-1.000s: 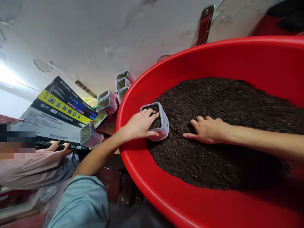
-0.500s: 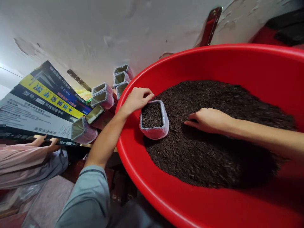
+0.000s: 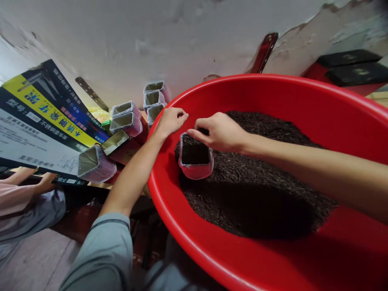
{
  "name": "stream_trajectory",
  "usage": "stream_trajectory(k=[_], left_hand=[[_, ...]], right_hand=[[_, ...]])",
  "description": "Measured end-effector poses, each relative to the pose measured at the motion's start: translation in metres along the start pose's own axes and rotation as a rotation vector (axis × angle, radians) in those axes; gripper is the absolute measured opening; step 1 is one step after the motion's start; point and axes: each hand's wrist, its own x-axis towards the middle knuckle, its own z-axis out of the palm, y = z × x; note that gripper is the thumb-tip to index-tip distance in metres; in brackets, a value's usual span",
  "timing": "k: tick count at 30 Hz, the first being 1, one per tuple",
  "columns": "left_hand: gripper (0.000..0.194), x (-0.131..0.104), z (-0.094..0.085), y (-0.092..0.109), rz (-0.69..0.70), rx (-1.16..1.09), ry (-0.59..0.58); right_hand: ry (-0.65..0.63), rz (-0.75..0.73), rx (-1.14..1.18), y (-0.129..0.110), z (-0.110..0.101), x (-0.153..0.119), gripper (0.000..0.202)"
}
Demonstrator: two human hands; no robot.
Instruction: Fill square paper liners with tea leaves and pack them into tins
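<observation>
A square fabric-covered pot [image 3: 196, 171] stands upright on dark, shredded-looking soil [image 3: 209, 206] inside a large red tub [image 3: 163, 210]. Soil fills the pot, its surface in shadow. My left hand [image 3: 173, 121] is at the tub's left wall, just above the pot's back left corner and apart from it, fingers curled in. Whatever it may hold is hidden. Over the pot's back right side is my right hand [image 3: 220, 131], thumb and index finger drawn together in a pinch. Anything between those fingertips is too small to make out.
Several similar pots [image 3: 125, 123] stand left of the tub, one [image 3: 96, 163] nearer me. A big printed cardboard sheet [image 3: 45, 129] leans there, with another person's hands [image 3: 45, 180] at its lower edge. Behind are a wall [image 3: 182, 44] and black boxes [image 3: 354, 68] at right.
My right hand has moved left from above the soil to over the pot. My left hand has come slightly away from the pot's rim. The camera view has shifted a little.
</observation>
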Motion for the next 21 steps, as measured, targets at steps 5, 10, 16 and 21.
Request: stream_trajectory(k=[5, 10, 16, 21], left_hand=[[0.025, 0.001, 0.001, -0.005, -0.031, 0.019, 0.010], [0.024, 0.001, 0.001, -0.003, -0.020, -0.006, 0.003], [0.030, -0.012, 0.006, 0.021, 0.020, -0.017, -0.015], [0.045, -0.033, 0.019, 0.060, 0.129, 0.382, -0.107]], right_hand=[[-0.037, -0.182, 0.044, -0.015, 0.035, 0.023, 0.043], [-0.036, -0.320, 0.262, 0.000, 0.048, 0.018, 0.041], [0.076, -0.109, 0.405, 0.030, 0.006, -0.022, 0.042], [0.027, 0.134, 0.168, 0.080, -0.007, -0.074, 0.047]])
